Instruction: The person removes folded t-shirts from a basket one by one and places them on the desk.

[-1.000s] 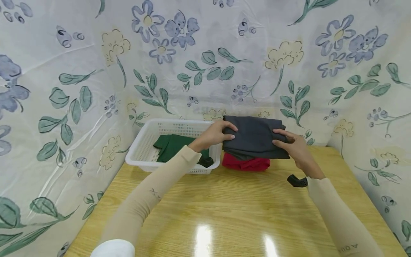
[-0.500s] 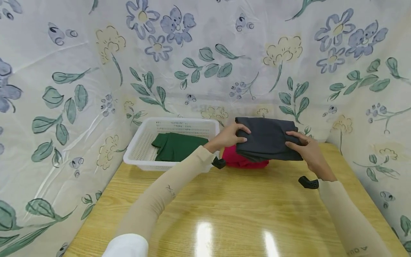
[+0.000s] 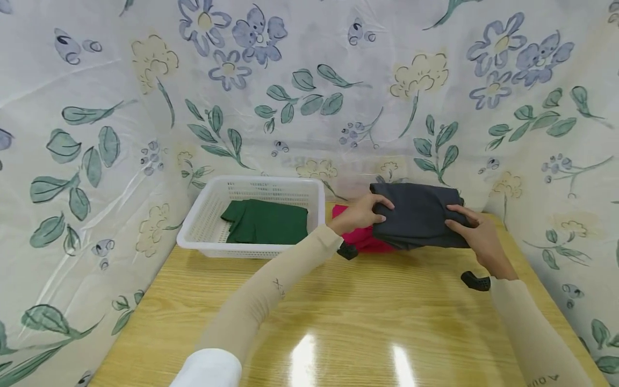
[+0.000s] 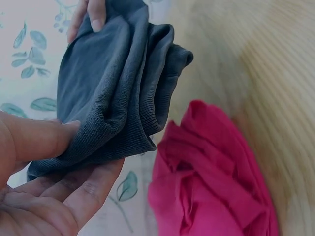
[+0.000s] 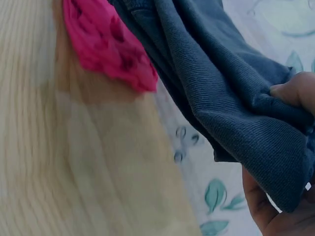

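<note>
Both hands hold a folded dark grey garment [image 3: 418,215] above the back right of the table. My left hand [image 3: 360,214] pinches its left end, thumb on one face and fingers beneath, as the left wrist view shows. At the other end my right hand [image 3: 481,236] grips the folded layers between thumb and fingers. Several stacked folds of the grey cloth [image 4: 113,88] show in the left wrist view. Partly behind the left hand and the grey cloth, a folded red-pink garment [image 4: 211,177] lies on the table.
A white perforated plastic basket [image 3: 191,236] stands on the back left of the wooden table [image 3: 309,312], with a folded green garment [image 3: 266,221] inside. Floral cloth [image 3: 309,129] hangs behind the table and along its sides.
Both hands have carried the grey garment to the right, away from the basket, and slightly lower. More of the green garment and of the red-pink garment's left side is uncovered.
</note>
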Demonstrator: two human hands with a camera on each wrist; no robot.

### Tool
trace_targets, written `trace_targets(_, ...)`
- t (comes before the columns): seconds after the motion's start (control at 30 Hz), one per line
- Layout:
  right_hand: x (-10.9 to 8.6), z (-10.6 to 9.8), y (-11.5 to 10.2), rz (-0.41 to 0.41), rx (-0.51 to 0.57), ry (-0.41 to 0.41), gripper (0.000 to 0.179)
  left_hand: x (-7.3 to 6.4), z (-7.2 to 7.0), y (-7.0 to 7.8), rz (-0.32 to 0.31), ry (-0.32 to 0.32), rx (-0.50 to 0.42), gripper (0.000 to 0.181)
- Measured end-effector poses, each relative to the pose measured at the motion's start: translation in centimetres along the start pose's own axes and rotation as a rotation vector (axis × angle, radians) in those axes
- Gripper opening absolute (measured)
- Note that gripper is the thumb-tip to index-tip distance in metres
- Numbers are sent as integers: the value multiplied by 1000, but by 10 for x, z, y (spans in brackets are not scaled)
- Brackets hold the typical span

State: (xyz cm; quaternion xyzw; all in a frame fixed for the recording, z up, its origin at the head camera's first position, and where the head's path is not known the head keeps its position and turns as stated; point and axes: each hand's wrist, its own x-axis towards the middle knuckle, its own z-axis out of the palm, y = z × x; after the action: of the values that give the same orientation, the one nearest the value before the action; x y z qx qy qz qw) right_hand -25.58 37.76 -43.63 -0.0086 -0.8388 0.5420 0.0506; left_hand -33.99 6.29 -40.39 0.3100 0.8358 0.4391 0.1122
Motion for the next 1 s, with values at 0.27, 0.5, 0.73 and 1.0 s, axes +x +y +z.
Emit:
trace_targets(0.27,-7,-15,12,-3,-20,41,58,17,26,-2,11,-5,-28,35)
trace_targets(0.5,-9,-24,30,5,-22,61,58,26,51,0,0,36,-25,33)
trace_targets(0.73,-8,-34,48,35,-7,102,59,37,76,3,-65,79,-71,35)
trace_targets(1.0,-6,-36,64,86,11,127,58,48,93,1,-76,54,-97,54)
